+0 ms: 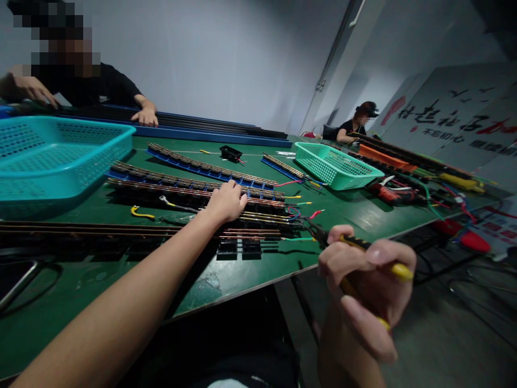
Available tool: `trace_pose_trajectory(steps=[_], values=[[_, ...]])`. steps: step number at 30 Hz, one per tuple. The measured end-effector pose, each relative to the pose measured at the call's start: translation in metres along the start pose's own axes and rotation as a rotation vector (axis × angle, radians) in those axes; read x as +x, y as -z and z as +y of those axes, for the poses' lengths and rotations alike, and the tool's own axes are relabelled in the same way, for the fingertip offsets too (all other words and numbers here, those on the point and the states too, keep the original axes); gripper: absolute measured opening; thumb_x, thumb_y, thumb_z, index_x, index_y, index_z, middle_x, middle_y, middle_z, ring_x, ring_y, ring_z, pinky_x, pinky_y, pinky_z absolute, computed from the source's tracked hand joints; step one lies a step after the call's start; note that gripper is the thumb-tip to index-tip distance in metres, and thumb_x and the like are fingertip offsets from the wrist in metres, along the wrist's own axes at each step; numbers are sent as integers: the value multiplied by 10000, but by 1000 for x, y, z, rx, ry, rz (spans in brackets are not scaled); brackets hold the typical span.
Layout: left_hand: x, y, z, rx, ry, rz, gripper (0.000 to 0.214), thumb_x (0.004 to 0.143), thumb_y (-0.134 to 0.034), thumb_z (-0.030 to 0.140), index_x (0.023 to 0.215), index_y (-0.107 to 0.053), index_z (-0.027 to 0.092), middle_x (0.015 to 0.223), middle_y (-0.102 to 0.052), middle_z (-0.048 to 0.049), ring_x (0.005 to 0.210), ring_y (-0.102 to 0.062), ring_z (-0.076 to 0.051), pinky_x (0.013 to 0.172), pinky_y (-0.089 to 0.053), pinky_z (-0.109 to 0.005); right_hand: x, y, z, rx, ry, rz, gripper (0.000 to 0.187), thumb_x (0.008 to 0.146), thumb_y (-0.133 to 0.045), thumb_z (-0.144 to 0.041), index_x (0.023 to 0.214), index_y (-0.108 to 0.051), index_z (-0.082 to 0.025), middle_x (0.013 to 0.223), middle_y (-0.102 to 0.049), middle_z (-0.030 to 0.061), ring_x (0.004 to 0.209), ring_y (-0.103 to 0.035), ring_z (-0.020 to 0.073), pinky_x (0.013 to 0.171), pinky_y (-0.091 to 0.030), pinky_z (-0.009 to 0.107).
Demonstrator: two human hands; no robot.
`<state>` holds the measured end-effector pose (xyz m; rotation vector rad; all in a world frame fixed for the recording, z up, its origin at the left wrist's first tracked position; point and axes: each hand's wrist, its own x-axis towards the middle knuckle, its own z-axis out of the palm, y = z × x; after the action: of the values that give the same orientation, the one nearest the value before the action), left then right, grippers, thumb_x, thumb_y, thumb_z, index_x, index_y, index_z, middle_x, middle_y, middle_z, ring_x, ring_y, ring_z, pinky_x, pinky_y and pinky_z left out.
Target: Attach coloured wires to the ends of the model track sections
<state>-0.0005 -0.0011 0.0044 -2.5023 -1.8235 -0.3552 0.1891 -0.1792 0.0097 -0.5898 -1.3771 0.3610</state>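
Right now, the left hand rests on the rod strips laid out across the green tabletop, its fingers bent down over them; whether they pinch anything, I can't tell from this angle. Over to the right hand, and its fingers are wrapped around the pliers, yellow-and-black handles up near the tabletop's edge! The tool's nose sits right by the tip of a green wire at the strips' right end, though any bite on it is too blurred to call. Progress? Partway, I'd judge: coloured leads already poke out at several strip ends, a red wire among them. Yet a bent yellow piece lies loose to the left, so some work looks left; which joints are finished doesn't show.
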Motion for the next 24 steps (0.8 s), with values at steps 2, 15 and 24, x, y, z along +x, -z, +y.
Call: trace_pose_trajectory(steps=[2,15,24], values=[[-1,0,0,7,-2,8,384,1018,-348,357,1152,-639,146,1339,-574,-166,1242,-548,-305,993,-488,-422,33,-3,10,64,138,14,338,737,-625,-310,1043,-481,-299,571,-432,-94,468,-434,136,893,-445,529],[-1,0,1,20,2,11,392,1022,-342,351,1181,-630,139,1342,-573,-168,1244,-547,-299,991,-486,-411,156,-15,166,190,-186,-171,425,545,-480,-248,955,-375,-281,553,-352,-103,504,-395,119,534,-382,303],[-2,2,2,13,-2,14,393,1019,-335,337,1145,-646,133,1330,-580,-170,1236,-554,-307,984,-492,-422,149,-15,186,207,-214,-152,431,528,-472,-199,942,-377,-275,577,-531,-99,584,-580,149,651,-482,338]])
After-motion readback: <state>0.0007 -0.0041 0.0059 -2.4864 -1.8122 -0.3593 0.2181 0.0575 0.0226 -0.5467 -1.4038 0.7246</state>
